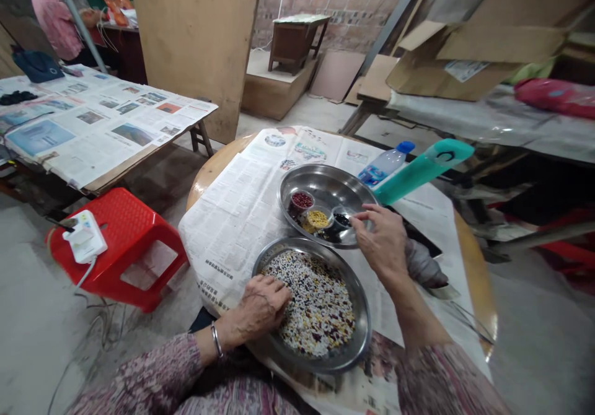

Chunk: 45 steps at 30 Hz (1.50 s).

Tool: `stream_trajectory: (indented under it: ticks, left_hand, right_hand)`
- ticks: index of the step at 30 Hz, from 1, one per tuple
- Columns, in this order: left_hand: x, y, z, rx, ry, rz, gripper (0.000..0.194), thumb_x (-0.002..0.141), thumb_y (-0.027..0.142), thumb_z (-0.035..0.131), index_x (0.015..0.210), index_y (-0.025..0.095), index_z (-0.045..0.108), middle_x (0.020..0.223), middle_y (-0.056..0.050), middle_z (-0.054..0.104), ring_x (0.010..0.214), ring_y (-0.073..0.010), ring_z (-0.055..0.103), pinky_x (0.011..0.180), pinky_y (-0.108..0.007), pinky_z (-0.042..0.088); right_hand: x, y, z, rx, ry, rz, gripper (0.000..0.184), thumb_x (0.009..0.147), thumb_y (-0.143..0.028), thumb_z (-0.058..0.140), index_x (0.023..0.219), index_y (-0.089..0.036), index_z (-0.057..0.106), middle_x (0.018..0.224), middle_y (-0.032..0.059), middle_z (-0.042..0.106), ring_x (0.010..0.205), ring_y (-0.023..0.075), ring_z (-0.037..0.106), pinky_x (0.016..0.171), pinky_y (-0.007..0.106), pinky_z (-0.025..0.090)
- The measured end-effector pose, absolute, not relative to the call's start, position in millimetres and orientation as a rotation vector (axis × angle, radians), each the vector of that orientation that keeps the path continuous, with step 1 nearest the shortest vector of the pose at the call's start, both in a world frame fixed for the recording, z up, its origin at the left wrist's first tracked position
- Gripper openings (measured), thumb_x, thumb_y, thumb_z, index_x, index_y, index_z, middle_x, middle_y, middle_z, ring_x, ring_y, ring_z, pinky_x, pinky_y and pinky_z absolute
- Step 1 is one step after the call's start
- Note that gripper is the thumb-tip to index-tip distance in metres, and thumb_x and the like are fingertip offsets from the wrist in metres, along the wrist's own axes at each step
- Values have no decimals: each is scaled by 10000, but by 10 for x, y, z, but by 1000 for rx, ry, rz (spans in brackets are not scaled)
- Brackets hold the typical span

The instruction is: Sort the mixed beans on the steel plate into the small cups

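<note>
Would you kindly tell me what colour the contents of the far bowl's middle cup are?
Its contents are yellow, seen best in the head view.

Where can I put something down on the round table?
Bare newspaper lies between the upper steel bowl and the left rim of the round table, and beyond that bowl. Its right is crowded: plastic bottle, teal object, right hand. The lower steel bowl crowds the near side.

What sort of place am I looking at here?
Probably a makeshift workroom or storeroom, though I can't tell which. A bare reddish brick wall, an open brown cardboard box and a round wooden table spread with newspaper suggest it.
</note>
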<state>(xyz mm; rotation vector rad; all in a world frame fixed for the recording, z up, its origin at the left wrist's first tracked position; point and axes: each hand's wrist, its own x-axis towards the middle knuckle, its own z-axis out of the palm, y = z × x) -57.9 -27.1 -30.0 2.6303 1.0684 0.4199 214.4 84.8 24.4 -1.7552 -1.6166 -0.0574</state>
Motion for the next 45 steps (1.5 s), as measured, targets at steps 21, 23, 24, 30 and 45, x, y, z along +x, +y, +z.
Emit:
stream_trajectory:
  ticks: [21, 23, 24, 30, 45]
  left_hand:
    - [-608, -255, -198, 2556, 1080, 640, 163, 945, 118, 446, 1046, 190, 553, 972, -33, 644, 923, -203, 574, 799, -338, 457]
    - [-606, -255, -183, 2553, 1085, 616, 160, 949, 124, 450, 1045, 190, 560, 971, -33, 648, 923, -202, 577, 802, -336, 459]
    - [-605, -256, -173, 2553, 1089, 605, 161, 950, 124, 451, 1046, 190, 561, 972, -34, 648, 924, -202, 577, 803, -337, 461]
    - [-608, -258, -142, 2548, 1098, 566, 245, 894, 57, 464, 1094, 176, 542, 1024, -49, 642, 964, -216, 574, 829, -350, 479]
    - [-654, -274, -317, 2415, 851, 1172, 224, 907, 51, 366, 973, 163, 549, 911, -62, 633, 873, -184, 574, 813, -348, 500]
  right_hand:
    - [1723, -380, -299, -1872, -2143, -12, 166, 921, -197, 466, 870, -188, 623, 951, 90, 661, 923, 228, 565, 812, 351, 442]
    - [1666, -425, -309, -1926, -2127, 17, 183, 933, -228, 449, 862, -196, 615, 927, 88, 652, 907, 231, 579, 810, 359, 455]
    - [1612, -473, -313, -1924, -2113, 57, 182, 939, -255, 451, 867, -201, 610, 919, 83, 644, 901, 229, 587, 811, 360, 461]
    - [1227, -810, -258, -1655, -2113, 557, 149, 914, -317, 527, 997, -224, 609, 969, 53, 632, 887, 192, 626, 795, 329, 506]
    - [1388, -851, -20, -1432, -2501, 889, 321, 895, -140, 417, 896, -245, 720, 891, 41, 696, 870, 173, 633, 781, 297, 489]
